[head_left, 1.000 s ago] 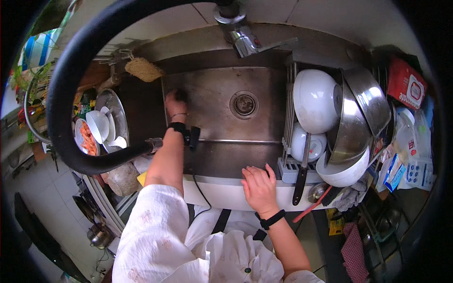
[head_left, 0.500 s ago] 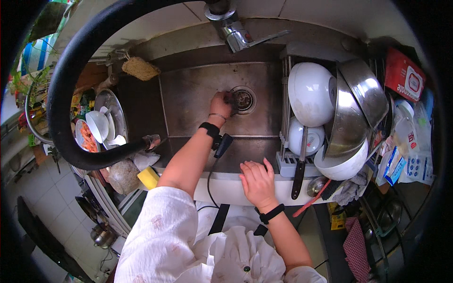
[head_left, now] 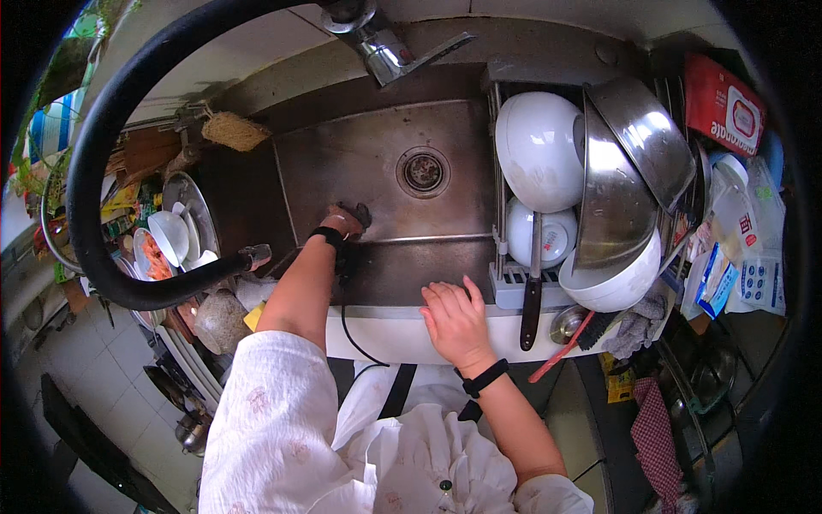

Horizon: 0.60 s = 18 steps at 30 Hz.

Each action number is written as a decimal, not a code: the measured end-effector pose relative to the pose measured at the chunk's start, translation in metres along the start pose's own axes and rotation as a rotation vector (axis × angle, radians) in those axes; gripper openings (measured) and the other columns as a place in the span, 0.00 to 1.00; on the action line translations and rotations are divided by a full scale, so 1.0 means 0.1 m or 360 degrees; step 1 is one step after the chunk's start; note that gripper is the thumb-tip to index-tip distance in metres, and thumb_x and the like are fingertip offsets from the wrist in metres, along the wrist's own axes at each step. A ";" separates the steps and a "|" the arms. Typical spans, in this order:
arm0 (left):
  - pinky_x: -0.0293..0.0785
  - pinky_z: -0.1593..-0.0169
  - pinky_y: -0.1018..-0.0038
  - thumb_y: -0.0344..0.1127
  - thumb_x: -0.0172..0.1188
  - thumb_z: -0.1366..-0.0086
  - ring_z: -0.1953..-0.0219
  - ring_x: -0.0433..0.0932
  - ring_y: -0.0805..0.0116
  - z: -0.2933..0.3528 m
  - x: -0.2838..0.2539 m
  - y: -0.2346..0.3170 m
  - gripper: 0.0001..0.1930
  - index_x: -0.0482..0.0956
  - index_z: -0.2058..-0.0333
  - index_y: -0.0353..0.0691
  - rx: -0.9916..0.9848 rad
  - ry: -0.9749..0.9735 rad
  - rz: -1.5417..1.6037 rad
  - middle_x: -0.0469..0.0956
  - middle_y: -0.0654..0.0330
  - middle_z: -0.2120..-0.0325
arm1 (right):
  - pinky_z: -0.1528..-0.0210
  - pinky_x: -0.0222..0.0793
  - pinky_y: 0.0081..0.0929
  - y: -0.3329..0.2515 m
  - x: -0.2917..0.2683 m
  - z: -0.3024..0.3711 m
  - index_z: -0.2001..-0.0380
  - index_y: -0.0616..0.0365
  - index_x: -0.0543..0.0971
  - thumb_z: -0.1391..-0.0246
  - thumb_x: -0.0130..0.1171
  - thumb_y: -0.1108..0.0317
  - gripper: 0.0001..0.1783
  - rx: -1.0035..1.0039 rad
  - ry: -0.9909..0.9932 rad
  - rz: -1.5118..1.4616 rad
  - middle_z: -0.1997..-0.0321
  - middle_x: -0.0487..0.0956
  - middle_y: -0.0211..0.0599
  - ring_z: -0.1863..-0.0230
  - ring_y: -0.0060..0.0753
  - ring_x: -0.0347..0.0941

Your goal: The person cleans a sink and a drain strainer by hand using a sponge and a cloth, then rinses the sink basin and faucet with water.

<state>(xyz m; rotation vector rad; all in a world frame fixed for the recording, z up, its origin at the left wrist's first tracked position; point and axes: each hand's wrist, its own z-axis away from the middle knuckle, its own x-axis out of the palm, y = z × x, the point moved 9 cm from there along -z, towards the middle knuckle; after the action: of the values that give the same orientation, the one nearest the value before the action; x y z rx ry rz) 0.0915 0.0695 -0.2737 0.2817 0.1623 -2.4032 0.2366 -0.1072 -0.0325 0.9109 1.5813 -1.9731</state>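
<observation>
My left hand [head_left: 344, 222] is down in the steel sink [head_left: 342, 163], by the near left corner of its floor. Its fingers are closed on a small dark scrubber [head_left: 364, 212], pressed to the metal; my hand hides part of it, and its exact kind is hard to make out. My right hand [head_left: 454, 321] lies at the sink's front edge, fingers stretched out, holding nothing. The round drain [head_left: 423, 172] with its strainer is to the right of my left hand.
A black flexible hose [head_left: 86, 171] arches over the left side from the chrome tap [head_left: 381, 51]. On the right, a rack holds white bowls [head_left: 539, 150], steel bowls [head_left: 616, 188] and a black-handled knife [head_left: 532, 308]. Dishes [head_left: 171, 236] and a loofah [head_left: 234, 132] sit left.
My left hand has moved from beside the drain toward the near left of the sink, with the dark scrubber in it. My right hand stays at the front edge. The view has shifted slightly.
</observation>
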 end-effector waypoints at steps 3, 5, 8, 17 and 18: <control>0.67 0.49 0.64 0.40 0.53 0.48 0.50 0.72 0.58 -0.16 0.13 0.29 0.20 0.77 0.56 0.42 0.0258 -0.0097 -0.0086 0.73 0.56 0.52 | 0.39 0.50 0.41 0.01 0.00 0.02 0.60 0.58 0.74 0.51 0.54 0.63 0.16 0.0003 -0.0001 0.0010 0.58 0.73 0.35 0.52 0.32 0.68; 0.70 0.54 0.61 0.41 0.55 0.50 0.57 0.75 0.54 -0.77 0.60 0.21 0.17 0.80 0.62 0.43 0.0309 -0.0169 0.0054 0.77 0.55 0.59 | 0.39 0.50 0.41 -0.06 0.01 -0.03 0.60 0.59 0.74 0.51 0.54 0.63 0.16 -0.0049 -0.0011 -0.0008 0.58 0.73 0.36 0.52 0.32 0.68; 0.71 0.57 0.62 0.41 0.56 0.49 0.61 0.76 0.56 -0.61 0.18 0.83 0.15 0.80 0.63 0.42 0.0291 -0.0105 0.0192 0.78 0.54 0.62 | 0.39 0.50 0.41 0.07 0.01 0.03 0.59 0.59 0.74 0.51 0.54 0.62 0.17 0.0018 -0.0013 0.0025 0.58 0.73 0.36 0.52 0.33 0.68; 0.75 0.70 0.64 0.41 0.55 0.46 0.70 0.80 0.59 -0.77 -0.22 1.05 0.13 0.81 0.72 0.37 -0.0093 0.0124 0.2195 0.80 0.52 0.72 | 0.40 0.50 0.42 0.06 -0.02 0.01 0.60 0.56 0.75 0.53 0.55 0.64 0.15 0.0037 0.0014 -0.0011 0.58 0.74 0.34 0.54 0.32 0.69; 0.76 0.72 0.64 0.40 0.55 0.46 0.71 0.80 0.58 -0.59 -0.39 0.91 0.12 0.80 0.72 0.36 -0.0180 0.0230 0.1978 0.80 0.53 0.72 | 0.40 0.50 0.42 0.05 -0.02 0.01 0.60 0.56 0.75 0.53 0.55 0.64 0.15 0.0029 0.0013 -0.0017 0.58 0.74 0.34 0.54 0.32 0.69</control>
<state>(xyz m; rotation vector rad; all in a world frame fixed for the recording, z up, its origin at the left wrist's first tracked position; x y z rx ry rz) 0.1898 0.0375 -0.3251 0.3584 0.1282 -1.1401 0.2412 -0.1094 -0.0342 0.9209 1.5784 -1.9966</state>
